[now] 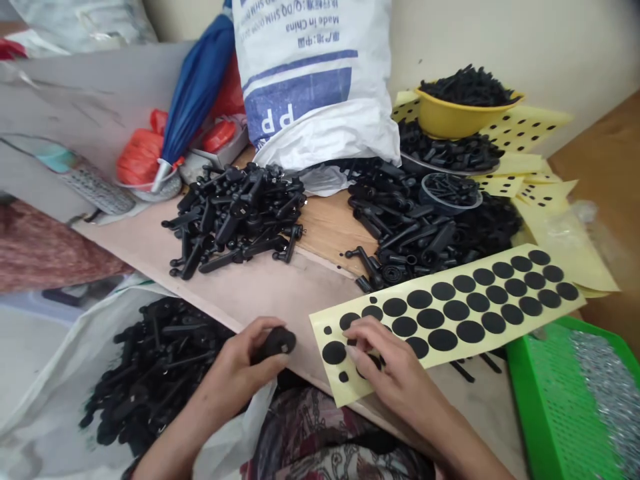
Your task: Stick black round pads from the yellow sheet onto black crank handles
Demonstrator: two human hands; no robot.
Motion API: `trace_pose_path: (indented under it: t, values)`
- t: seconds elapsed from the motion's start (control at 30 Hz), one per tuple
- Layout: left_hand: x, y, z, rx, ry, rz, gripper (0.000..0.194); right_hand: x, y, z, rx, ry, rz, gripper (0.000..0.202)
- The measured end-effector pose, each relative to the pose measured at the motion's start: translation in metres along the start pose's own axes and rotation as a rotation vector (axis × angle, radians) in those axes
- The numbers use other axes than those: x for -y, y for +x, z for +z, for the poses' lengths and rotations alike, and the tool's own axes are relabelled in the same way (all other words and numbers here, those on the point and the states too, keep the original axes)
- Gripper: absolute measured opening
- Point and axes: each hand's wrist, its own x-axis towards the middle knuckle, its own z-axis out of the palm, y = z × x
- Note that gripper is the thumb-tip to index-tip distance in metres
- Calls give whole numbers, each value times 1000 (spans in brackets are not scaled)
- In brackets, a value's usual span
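My left hand (245, 357) is closed around a black plastic part (280, 341) with a round, disc-like end; the rest of it is hidden by my palm and fingers. My right hand (387, 357) is over the near left end of a pale yellow sheet (325, 393) of round black stickers (443, 339). Its thumb and index finger are drawn together in a pinch at the sheet. Whether a sticker is between those fingertips I cannot make out. Smaller black dots also show along the sheet's left end.
Piles of black plastic parts (235, 213) lie ahead, with more beside a small bowl (453, 193) and a yellow bowl (465, 110). A white sack (320, 80) stands behind. Lower left is a bag of black parts (165, 360); at right, a green tray (560, 393) with small metal pieces.
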Motion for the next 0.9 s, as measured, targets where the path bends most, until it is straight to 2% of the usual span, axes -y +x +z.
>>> trace_pose_path:
  t: [0.03, 0.1, 0.17, 0.2, 0.27, 0.33, 0.4, 0.47, 0.53, 0.67, 0.8, 0.9]
  values:
    - [8, -6, -14, -43, 223, 61, 36, -1, -1, -2, -6, -58, -12, 11]
    - [21, -17, -37, -224, 658, 187, 41, -4, -2, -3, 3, -182, -33, 12]
    - [24, -24, -44, -346, 904, 336, 40, -6, -2, 2, -9, -296, -62, 14]
    - [22, -25, -39, -353, 937, 424, 37, -7, -3, 7, -27, -349, -82, 15]
    - [12, -20, -14, -261, 873, 613, 29, -9, -4, 15, -76, -444, -123, 16]
    - [2, -11, 21, -127, 793, 739, 27, -11, -5, 22, -111, -498, -150, 17]
    - [-4, 1, 52, -50, 804, 788, 25, -12, -6, 25, -129, -494, -152, 17]
    - [-3, 8, 70, -24, 861, 785, 22, -11, -6, 23, -122, -439, -130, 17]
    - [1, 11, 75, -31, 895, 775, 21, -10, -6, 20, -79, -354, -101, 16]
    - [8, 8, 71, -90, 857, 802, 23, -7, -5, 16, -52, -241, -77, 14]
    - [12, 8, 71, -148, 820, 823, 25, -10, -2, 24, -117, -403, -121, 16]
    - [24, 14, 77, -299, 816, 895, 19, -20, 1, 32, -177, -514, -217, 19]
